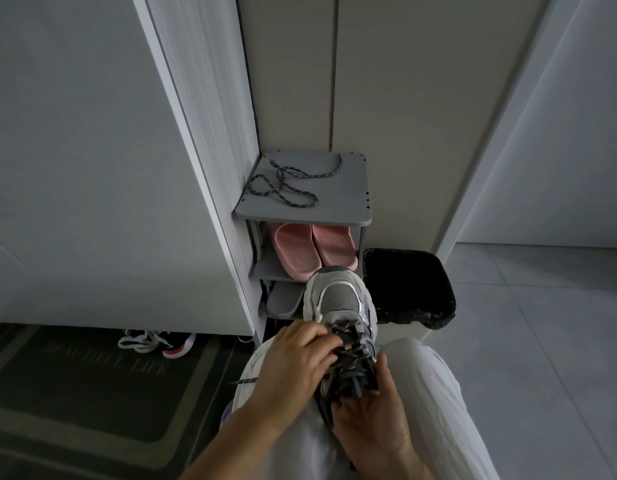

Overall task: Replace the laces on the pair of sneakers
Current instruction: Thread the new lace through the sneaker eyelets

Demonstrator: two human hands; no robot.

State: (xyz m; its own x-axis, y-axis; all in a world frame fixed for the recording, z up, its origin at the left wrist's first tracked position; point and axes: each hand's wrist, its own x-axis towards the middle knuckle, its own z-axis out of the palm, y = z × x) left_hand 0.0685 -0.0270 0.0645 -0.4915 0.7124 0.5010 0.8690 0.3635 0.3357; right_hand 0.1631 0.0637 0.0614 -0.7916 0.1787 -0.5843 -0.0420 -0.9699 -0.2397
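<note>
A grey and white sneaker (340, 299) rests on my lap, toe pointing away from me. Dark speckled laces (352, 344) cross its front. My left hand (296, 362) lies over the left side of the sneaker, its fingers curled into the lace crossings. My right hand (373, 414) grips the sneaker from below near the tongue, thumb raised along its right side. One lace end (244, 380) trails out to the left past my left wrist. A second loose speckled lace (289, 183) lies coiled on top of the grey shoe rack (348, 206).
Pink slippers (314, 247) sit on the rack's upper shelf, a grey slipper (283, 301) below. A bin with a black liner (409, 289) stands right of the rack. Another sneaker with white laces (158, 342) lies under the cabinet by a dark doormat (92, 393).
</note>
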